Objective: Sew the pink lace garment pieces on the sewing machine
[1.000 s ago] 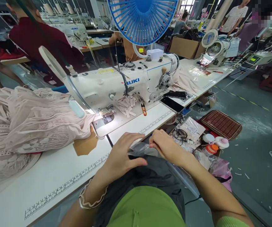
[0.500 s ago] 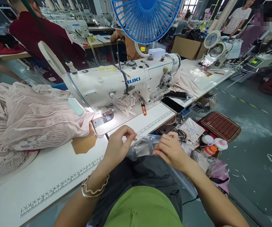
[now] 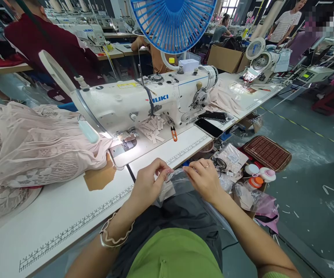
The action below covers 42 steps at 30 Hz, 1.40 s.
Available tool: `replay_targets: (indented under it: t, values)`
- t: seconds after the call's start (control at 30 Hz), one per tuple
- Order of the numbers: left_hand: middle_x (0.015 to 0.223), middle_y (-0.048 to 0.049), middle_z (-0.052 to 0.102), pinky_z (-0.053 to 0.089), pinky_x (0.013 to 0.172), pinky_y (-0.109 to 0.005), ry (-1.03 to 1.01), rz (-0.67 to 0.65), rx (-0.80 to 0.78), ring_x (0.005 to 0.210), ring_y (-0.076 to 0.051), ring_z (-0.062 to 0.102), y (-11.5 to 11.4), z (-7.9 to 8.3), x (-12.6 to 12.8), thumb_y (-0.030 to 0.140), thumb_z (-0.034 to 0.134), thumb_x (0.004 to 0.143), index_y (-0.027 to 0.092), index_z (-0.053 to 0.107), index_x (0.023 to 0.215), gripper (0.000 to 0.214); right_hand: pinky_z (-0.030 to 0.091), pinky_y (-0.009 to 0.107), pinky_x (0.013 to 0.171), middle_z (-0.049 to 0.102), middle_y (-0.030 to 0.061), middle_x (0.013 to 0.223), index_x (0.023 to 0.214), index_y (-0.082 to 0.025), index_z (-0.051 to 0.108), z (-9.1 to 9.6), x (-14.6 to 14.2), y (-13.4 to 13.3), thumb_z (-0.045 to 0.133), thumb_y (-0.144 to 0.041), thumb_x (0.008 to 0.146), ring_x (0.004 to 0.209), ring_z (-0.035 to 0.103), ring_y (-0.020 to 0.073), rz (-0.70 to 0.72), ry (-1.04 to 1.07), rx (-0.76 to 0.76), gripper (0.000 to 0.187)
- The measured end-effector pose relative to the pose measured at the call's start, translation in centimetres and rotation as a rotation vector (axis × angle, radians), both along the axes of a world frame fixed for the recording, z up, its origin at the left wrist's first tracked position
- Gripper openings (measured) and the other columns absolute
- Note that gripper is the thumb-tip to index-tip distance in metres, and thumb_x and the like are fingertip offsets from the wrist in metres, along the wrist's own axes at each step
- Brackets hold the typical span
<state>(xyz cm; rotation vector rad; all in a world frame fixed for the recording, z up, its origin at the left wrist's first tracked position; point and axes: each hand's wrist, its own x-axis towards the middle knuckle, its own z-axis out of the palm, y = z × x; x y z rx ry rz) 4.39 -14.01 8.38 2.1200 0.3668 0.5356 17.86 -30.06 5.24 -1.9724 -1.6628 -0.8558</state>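
A clear plastic bag (image 3: 178, 187) with pale pieces inside hangs above my lap, in front of the table edge. My left hand (image 3: 151, 179) pinches its top edge between thumb and fingers. On the other side, my right hand (image 3: 204, 178), with a ring on one finger, grips the same edge. The two hands are a short way apart, the film stretched between them. Beyond them stands a white sewing machine (image 3: 120, 102) with its lamp lit. Orange thread snips (image 3: 174, 133) and a heap of pale fabric strips (image 3: 151, 128) lie on its bed.
Lace garments (image 3: 48, 150) are piled at the left, beside brown card (image 3: 99, 175). A phone (image 3: 208, 127) rests at the table's right edge. Bottles (image 3: 254, 182), packets and a brown woven tray (image 3: 267, 153) sit lower right. A blue fan (image 3: 174, 23) stands above the machine; other people work behind.
My right hand has moved left and up to the bag's top edge, nearer my left hand. The bag's edge is now raised between both hands. The view has shifted slightly.
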Motion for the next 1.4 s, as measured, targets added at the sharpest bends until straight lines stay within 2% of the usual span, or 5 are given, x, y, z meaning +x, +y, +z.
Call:
replay_targets:
  t: [0.27, 0.67, 0.87, 1.0, 1.4]
  values:
    - [0.082, 0.0041, 0.071, 0.045, 0.074, -0.030, 0.174, 0.030, 0.111, 0.065, -0.016, 0.055, 0.2, -1.6, 0.8, 0.031, 0.082, 0.073, 0.024, 0.061, 0.110, 0.044, 0.038, 0.036, 0.073, 0.066, 0.0051, 0.080, 0.086, -0.018, 0.066, 0.5, 0.1, 0.2, 0.054, -0.017, 0.097, 0.079, 0.052, 0.0190, 0.098, 0.244, 0.000, 0.017]
    - [0.070, 0.0022, 0.057, 0.042, 0.082, -0.035, 0.397, -0.129, 0.177, 0.075, -0.020, 0.054, -0.2, -1.0, 1.3, 0.015, 0.074, 0.081, 0.024, 0.073, 0.092, 0.014, 0.039, 0.034, 0.072, 0.061, 0.0037, 0.076, 0.076, -0.022, 0.059, 0.8, 0.2, 0.5, 0.050, -0.020, 0.099, 0.076, 0.051, 0.0192, -0.013, 0.473, 0.103, 0.025]
    - [0.069, 0.0021, 0.055, 0.043, 0.080, -0.033, 0.364, -0.173, 0.103, 0.074, -0.018, 0.055, 0.5, -0.5, 1.0, 0.019, 0.068, 0.081, 0.026, 0.074, 0.081, 0.009, 0.042, 0.031, 0.070, 0.063, 0.0023, 0.075, 0.086, -0.022, 0.060, 1.8, 1.5, -0.7, 0.039, -0.035, 0.105, 0.074, 0.056, 0.0179, 0.126, 0.648, 0.009, 0.031]
    - [0.070, 0.0019, 0.057, 0.043, 0.075, -0.032, 0.296, -0.174, 0.049, 0.070, -0.018, 0.055, 1.1, -0.7, 1.0, 0.026, 0.067, 0.080, 0.026, 0.075, 0.085, 0.010, 0.043, 0.035, 0.074, 0.062, 0.0047, 0.083, 0.093, -0.021, 0.060, 2.2, 2.1, -1.8, 0.059, -0.049, 0.095, 0.081, 0.055, 0.0220, 0.111, 0.548, -0.057, 0.027]
    - [0.056, 0.0040, 0.054, 0.038, 0.085, -0.037, 0.310, -0.145, 0.067, 0.069, -0.019, 0.054, 0.3, -1.4, 2.3, 0.039, 0.083, 0.072, 0.027, 0.076, 0.076, 0.013, 0.041, 0.033, 0.069, 0.056, 0.0028, 0.080, 0.082, -0.023, 0.046, 1.2, 1.6, -1.2, 0.046, -0.016, 0.097, 0.077, 0.050, 0.0192, 0.123, 0.606, -0.096, 0.017]
